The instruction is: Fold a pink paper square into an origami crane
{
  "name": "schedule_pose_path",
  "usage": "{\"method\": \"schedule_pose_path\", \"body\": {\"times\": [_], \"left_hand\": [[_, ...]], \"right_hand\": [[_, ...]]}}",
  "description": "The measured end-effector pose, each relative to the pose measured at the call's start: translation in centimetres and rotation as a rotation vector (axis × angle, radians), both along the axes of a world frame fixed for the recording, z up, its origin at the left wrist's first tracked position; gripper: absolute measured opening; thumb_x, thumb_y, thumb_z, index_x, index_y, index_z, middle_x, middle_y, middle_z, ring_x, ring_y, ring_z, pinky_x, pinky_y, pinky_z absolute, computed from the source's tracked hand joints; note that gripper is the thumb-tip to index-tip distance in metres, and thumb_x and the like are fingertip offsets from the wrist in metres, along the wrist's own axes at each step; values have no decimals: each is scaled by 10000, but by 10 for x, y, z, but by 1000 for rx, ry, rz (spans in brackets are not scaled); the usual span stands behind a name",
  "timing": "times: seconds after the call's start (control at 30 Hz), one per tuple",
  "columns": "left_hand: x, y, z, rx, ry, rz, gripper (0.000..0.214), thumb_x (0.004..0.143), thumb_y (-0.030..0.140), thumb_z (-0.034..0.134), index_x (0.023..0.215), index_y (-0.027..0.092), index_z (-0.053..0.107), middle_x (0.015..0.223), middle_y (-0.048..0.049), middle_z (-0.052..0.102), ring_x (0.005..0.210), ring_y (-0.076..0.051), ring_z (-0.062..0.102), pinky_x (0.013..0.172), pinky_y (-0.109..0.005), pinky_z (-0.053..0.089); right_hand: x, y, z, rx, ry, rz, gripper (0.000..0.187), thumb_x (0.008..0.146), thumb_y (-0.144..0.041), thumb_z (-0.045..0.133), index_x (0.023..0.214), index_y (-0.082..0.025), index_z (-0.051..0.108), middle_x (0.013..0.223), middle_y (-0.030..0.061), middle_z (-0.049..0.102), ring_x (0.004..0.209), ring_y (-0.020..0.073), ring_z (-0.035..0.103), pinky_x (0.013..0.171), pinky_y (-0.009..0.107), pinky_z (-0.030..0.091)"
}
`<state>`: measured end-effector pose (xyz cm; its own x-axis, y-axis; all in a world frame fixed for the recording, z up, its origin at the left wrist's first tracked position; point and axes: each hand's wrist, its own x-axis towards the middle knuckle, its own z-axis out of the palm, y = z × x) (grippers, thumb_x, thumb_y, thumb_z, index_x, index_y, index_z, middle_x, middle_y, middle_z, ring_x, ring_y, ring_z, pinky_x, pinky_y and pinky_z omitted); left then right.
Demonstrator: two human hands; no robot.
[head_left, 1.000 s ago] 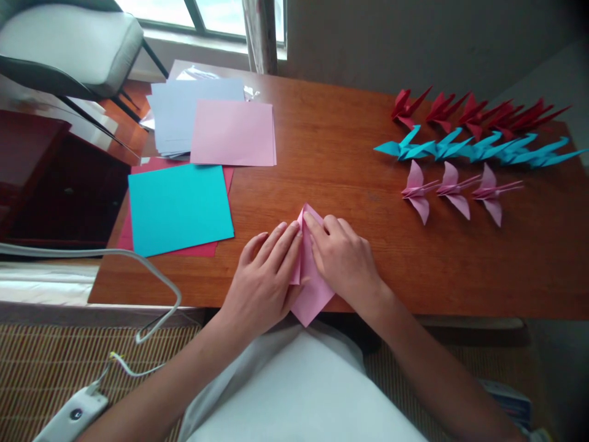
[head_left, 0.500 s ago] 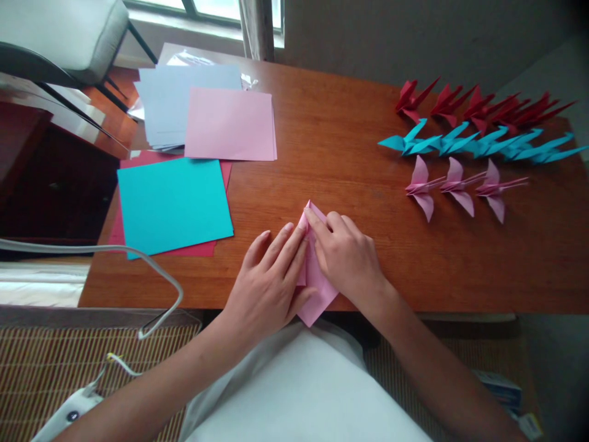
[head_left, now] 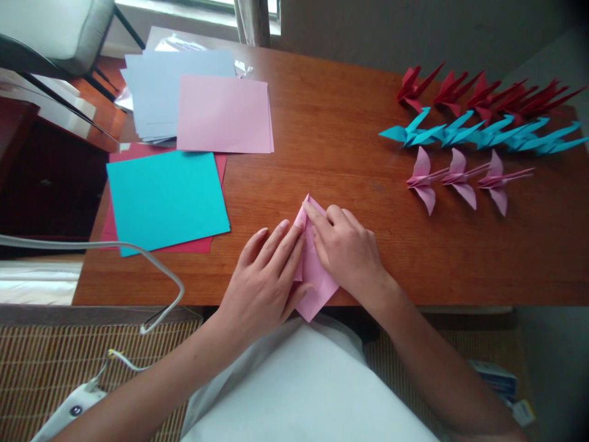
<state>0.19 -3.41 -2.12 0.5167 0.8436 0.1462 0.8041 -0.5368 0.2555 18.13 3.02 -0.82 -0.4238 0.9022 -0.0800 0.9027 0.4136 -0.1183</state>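
Observation:
A folded pink sheet of origami paper [head_left: 317,279] lies at the table's near edge, one pointed tip facing away from me and its lower corner reaching past the edge. My left hand [head_left: 264,273] rests flat on its left side, fingers stretched out and the thumb across the lower part. My right hand [head_left: 347,245] is on the right side, its index fingertip pressed near the top tip and the other fingers curled in. Both hands cover part of the folds.
At the right stand rows of folded cranes: red [head_left: 409,86], blue [head_left: 414,132] and pink [head_left: 422,181]. Stacked sheets lie left: turquoise [head_left: 168,202], red [head_left: 110,227], pink [head_left: 225,116] and grey-blue [head_left: 154,95]. A white cable [head_left: 159,264] arcs over the table's left corner.
The view has shifted slightly, so the table's things sit a little higher in it. Both hands stay on the pink paper in nearly the same pose.

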Motion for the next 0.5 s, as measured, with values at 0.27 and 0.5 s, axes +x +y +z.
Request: {"method": "schedule_pose_path", "body": {"times": [0.27,0.5], "left_hand": [[0,0,-2,7,19,-14,685,1019,485,483,1540,48,405,1630,-166,391,1529,-355,341,1258,-537,198],[2,1,-1,0,25,-16,684,1025,502,465,1521,31,432,1624,-157,406,1523,-353,353,1252,-546,221]], "right_hand": [[0,0,0,10,-8,5,518,1042,-248,418,1559,-268,431,1081,86,636,1012,229,586,669,300,493],[0,-1,-1,33,4,7,504,1047,-259,399,1549,-256,453,1065,82,638,992,234,601,647,323,499]]}}
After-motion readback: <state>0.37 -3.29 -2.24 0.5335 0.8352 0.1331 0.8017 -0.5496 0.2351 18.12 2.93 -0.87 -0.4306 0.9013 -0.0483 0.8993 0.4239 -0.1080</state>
